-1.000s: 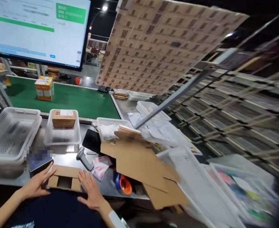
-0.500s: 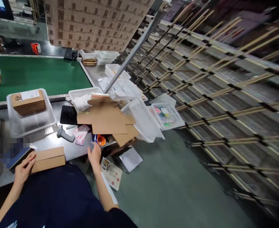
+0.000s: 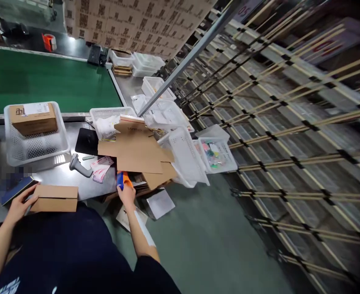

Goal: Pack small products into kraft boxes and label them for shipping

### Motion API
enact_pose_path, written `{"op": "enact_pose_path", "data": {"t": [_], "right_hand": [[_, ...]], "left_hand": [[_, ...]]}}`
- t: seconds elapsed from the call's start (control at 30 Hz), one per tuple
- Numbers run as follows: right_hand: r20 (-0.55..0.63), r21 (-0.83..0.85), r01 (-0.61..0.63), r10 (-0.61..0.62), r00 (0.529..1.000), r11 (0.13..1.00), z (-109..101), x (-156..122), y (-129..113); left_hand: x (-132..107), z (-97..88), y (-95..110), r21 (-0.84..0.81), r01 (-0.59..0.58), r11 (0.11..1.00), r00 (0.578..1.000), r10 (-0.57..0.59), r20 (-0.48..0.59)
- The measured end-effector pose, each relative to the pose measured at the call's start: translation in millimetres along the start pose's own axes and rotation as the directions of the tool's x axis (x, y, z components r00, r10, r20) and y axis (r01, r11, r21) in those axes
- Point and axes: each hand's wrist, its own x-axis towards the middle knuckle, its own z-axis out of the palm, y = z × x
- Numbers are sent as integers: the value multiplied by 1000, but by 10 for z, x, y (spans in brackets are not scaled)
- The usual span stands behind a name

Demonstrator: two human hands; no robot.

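At the bench's near edge lies a small brown cardboard box (image 3: 57,203), its top seam showing a narrow gap. My left hand (image 3: 21,204) grips its left end, thumb and fingers closed on the cardboard. Further right, my right hand (image 3: 126,197) is closed around a blue and orange tape dispenser (image 3: 124,179) at the front edge of the bench. Flat cardboard sheets (image 3: 137,153) lie just beyond the dispenser. A dark blue flat item (image 3: 18,190) is beside my left hand, its far part blurred out.
A grey barcode scanner (image 3: 79,166), pink-printed papers (image 3: 101,166) and a black pad (image 3: 87,141) lie on the bench. A white basket (image 3: 11,153) holds a labelled carton (image 3: 33,120). Behind runs a green conveyor (image 3: 54,85); racks (image 3: 290,134) stand at right.
My right hand has reached the tape dispenser and closed on it; half a second ago its fingers were apart just below it. My left hand stays on the box. The view has shifted slightly.
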Motion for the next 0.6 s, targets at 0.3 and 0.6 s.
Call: {"op": "enact_pose_path", "data": {"t": [0.3,0.6], "right_hand": [[387,801,93,-630,673,592,-421,-923,-390],[538,763,208,-779,323,613,-212,-652,-2141]], "left_hand": [[-199,211,350,-17,26,1000,1000,-26,-1],[-204,339,247,-187,18,982,999,-9,48]]}}
